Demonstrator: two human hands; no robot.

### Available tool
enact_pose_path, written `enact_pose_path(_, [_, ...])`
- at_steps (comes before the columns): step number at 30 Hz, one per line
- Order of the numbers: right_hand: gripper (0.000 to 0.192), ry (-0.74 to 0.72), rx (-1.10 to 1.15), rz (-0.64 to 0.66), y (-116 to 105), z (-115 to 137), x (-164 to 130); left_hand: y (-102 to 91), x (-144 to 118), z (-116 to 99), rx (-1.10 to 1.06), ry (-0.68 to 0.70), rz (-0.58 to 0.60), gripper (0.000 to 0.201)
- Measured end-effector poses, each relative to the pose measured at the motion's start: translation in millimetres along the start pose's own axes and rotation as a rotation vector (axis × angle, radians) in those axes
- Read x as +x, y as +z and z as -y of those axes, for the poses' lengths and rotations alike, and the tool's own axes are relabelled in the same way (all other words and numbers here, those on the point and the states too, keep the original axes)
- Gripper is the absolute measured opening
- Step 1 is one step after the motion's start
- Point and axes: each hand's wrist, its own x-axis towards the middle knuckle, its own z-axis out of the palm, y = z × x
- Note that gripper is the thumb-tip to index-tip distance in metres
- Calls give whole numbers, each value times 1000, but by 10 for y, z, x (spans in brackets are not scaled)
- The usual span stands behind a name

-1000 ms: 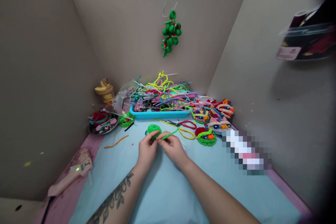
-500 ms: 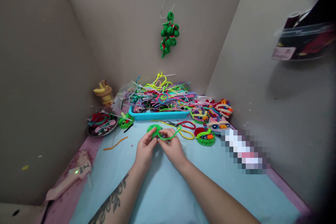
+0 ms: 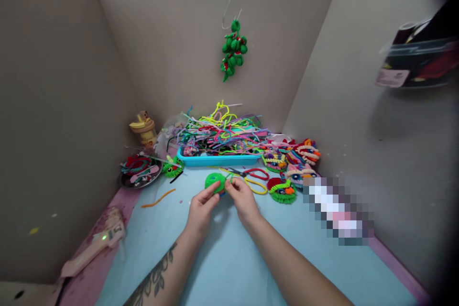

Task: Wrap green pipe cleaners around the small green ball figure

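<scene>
A round coil of green pipe cleaner is pinched in my left hand, between thumb and fingers. Some blue shows at its lower edge. At the coil's right side, my right hand pinches the loose green pipe cleaner end. Both hands hover above the blue mat. Just beyond my right hand lie scissors with one red and one yellow handle. A finished-looking green and red bird-like piece rests to the right of them.
A blue tray heaped with pipe cleaners stands at the back. On the left are a metal bowl, a green figure, an orange pipe cleaner and a glue gun. Green pieces hang on the back panel.
The green coil is now turned more face-on. My right hand has shifted to the coil's right edge, and the loose green strand that arched over that hand is mostly out of sight.
</scene>
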Motion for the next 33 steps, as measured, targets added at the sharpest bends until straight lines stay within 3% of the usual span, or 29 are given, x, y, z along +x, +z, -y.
enact_pose_path(9, [29,15,126,-26,-13,-32,-3,34,0,-60,-112,-32,81,33])
enact_pose_path(14, [22,-36,-41,-167,-58,-2,-3,52,12,-99,37,2,-65,56])
enact_pose_path(19, [17,-25,-75,-52,-17,40,-61,63,17,-145,10,-32,-90,74])
enact_pose_path(28, [22,18,105,-118,-28,83,-45,38,47,-145,-36,-106,-81,70])
enact_pose_path(33, [11,84,300,-30,-54,113,-25,5,59,-139,-58,-129,-79,64])
